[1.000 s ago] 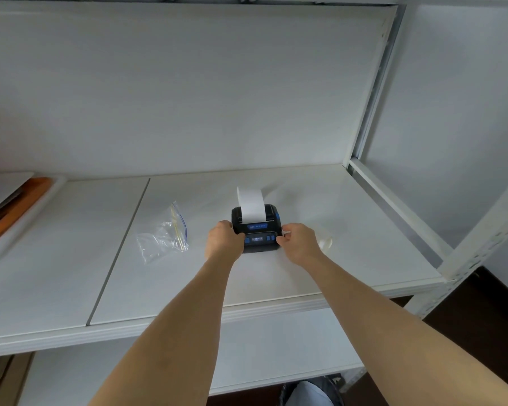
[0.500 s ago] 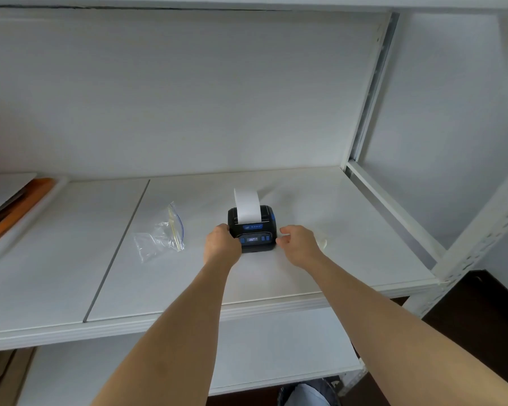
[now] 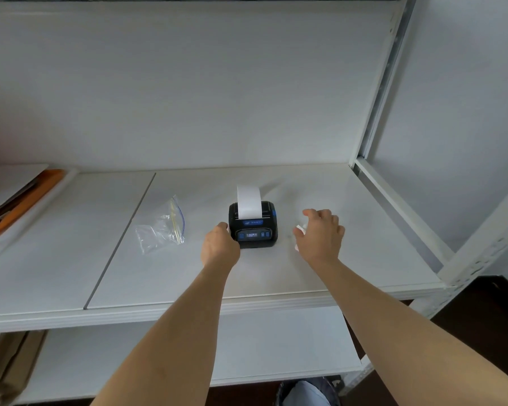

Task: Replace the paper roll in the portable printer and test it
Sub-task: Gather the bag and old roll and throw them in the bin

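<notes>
On the shelf (image 3: 276, 276), black printer (image 3: 253, 227), paper (image 3: 248, 201) upright, display seemingly lit.

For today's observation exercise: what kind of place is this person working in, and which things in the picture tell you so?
Probably a storeroom or workroom. The work surface is a white shelf in a slotted metal rack, with another shelf below. A tray of flat supplies sits at the left, and a portable printer is being handled.
</notes>
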